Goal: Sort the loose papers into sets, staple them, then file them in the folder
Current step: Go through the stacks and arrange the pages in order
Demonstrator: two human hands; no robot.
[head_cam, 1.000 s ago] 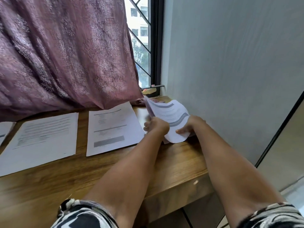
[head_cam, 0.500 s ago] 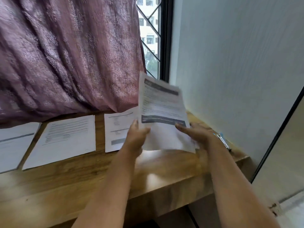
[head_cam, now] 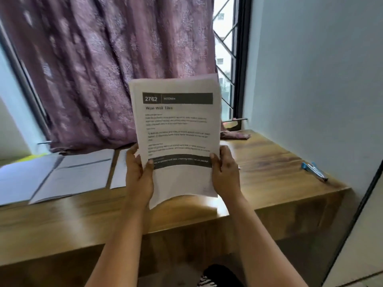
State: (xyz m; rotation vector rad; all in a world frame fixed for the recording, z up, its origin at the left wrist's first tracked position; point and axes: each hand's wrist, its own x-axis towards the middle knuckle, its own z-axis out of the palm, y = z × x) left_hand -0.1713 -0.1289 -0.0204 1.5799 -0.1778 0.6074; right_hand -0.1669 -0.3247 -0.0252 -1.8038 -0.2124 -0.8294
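I hold a small stack of printed papers [head_cam: 176, 129] upright above the wooden desk [head_cam: 269, 172]. Its top sheet reads "2762 Kitchen, Wipe Wall Tiles". My left hand [head_cam: 138, 172] grips the stack's lower left edge, thumb on the front. At the lower right edge, my right hand [head_cam: 224, 172] grips it the same way. More sheets lie flat on the desk at the left [head_cam: 72, 175], and one [head_cam: 119, 170] is partly hidden behind my left hand. A blue and silver stapler [head_cam: 315, 170] lies at the desk's right end, near the wall.
A purple curtain [head_cam: 103, 69] hangs behind the desk, over a barred window [head_cam: 226, 59]. A folded purple cloth [head_cam: 234, 135] lies at the back of the desk. A pale wall [head_cam: 310, 79] bounds the right side. The desk's front edge runs below my hands.
My hands picked the stack up from the desk's back right and raised it upright facing me. The view shifted right, bringing the stapler into sight.
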